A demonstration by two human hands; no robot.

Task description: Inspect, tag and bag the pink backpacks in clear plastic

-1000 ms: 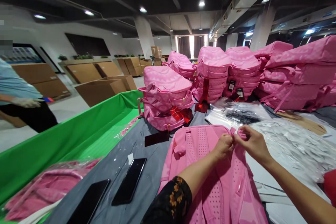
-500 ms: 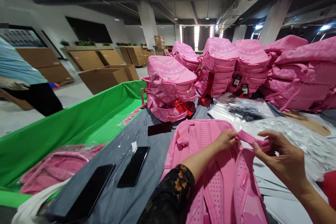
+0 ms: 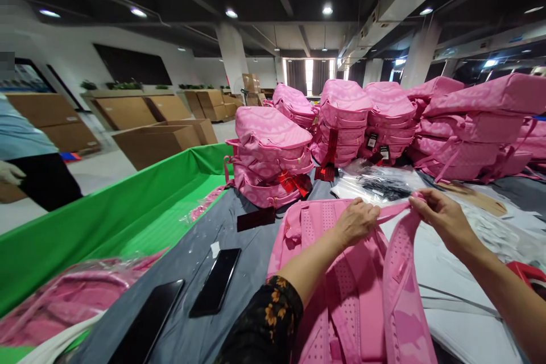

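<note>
A thin pink strap (image 3: 394, 211) is held in both hands and is stretched between them, above the far end of a pink backpack (image 3: 367, 290). By the left hand (image 3: 356, 220), the strap is gripped with the fingers curled in tight. By the right hand (image 3: 443, 216), it is pinched between thumb and fingers; how hard cannot be told. The backpack is laid on a grey cloth (image 3: 205, 233), near and right of the middle, with its shoulder straps facing up. Two black phones (image 3: 216, 282) are set to the left of it. On the far side, pink bags (image 3: 273, 148) are piled up, and red tags (image 3: 327, 173) can be seen there. White sheets (image 3: 464, 330) are spread on the right. On the left, a wrapped pink bag (image 3: 81, 296) is kept inside green walls (image 3: 128, 199). Far left, brown boxes (image 3: 157, 145) are stacked, and a person (image 3: 25, 125) is partly seen.
</note>
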